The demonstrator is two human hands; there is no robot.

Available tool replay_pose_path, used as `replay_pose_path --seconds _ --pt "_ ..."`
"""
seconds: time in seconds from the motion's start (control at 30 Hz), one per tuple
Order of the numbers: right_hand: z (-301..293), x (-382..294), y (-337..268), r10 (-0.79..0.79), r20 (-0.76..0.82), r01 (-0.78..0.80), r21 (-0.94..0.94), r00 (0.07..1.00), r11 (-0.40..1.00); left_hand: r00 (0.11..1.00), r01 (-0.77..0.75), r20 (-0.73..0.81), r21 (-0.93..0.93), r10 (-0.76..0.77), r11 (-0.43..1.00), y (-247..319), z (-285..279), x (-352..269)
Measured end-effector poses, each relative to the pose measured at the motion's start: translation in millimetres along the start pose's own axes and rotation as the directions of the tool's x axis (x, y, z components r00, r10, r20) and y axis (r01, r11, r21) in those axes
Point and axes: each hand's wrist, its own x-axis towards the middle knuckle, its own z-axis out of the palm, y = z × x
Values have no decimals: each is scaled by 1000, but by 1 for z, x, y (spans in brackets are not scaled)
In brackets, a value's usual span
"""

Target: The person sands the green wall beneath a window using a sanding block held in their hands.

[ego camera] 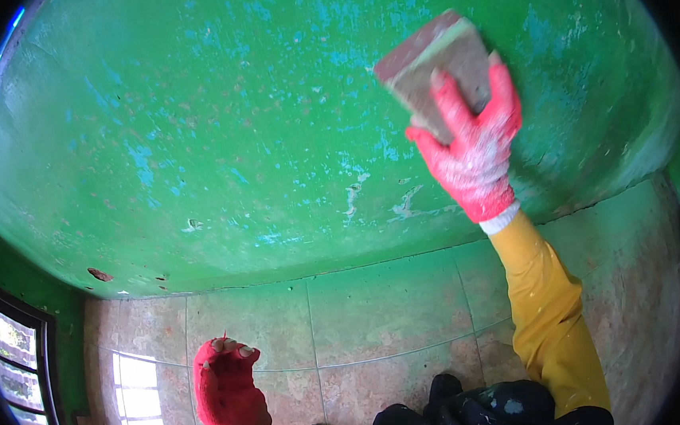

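Note:
My right hand (471,124), in a pink fingerless-tip glove dusted with white, grips a sanding block (442,66) with a reddish-brown edge. The block lies against the green painted wall (285,127), whose worn paint shows blue and pale patches. A yellow sleeve covers my right arm. Low at the left, my left hand (231,389) wears a red glove with bare fingertips. Its fingers are curled above the floor, and no object shows in them. The left hand is apart from the wall.
Beige-brown floor tiles (386,340) meet the wall's lower edge. A dark-framed window (17,370) stands at the left and reflects on the tiles. Small chipped holes (100,274) mark the wall's lower left. My dark, paint-marked clothing (499,407) shows at the bottom.

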Motion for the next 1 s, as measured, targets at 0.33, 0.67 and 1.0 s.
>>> replay_pose_path --seconds 0.33,0.67,1.0 --pt "27 -226 -3 -588 436 577 175 681 798 998 48 47 -69 -45 996 -1 -2 -12" --pt "39 -134 -27 165 162 -204 260 973 944 1000 -20 -17 -37 19 999 10 -9 -12" --pt "20 -73 -32 -16 101 4 118 995 993 999 21 -46 0 -21 1000 11 -14 -16"
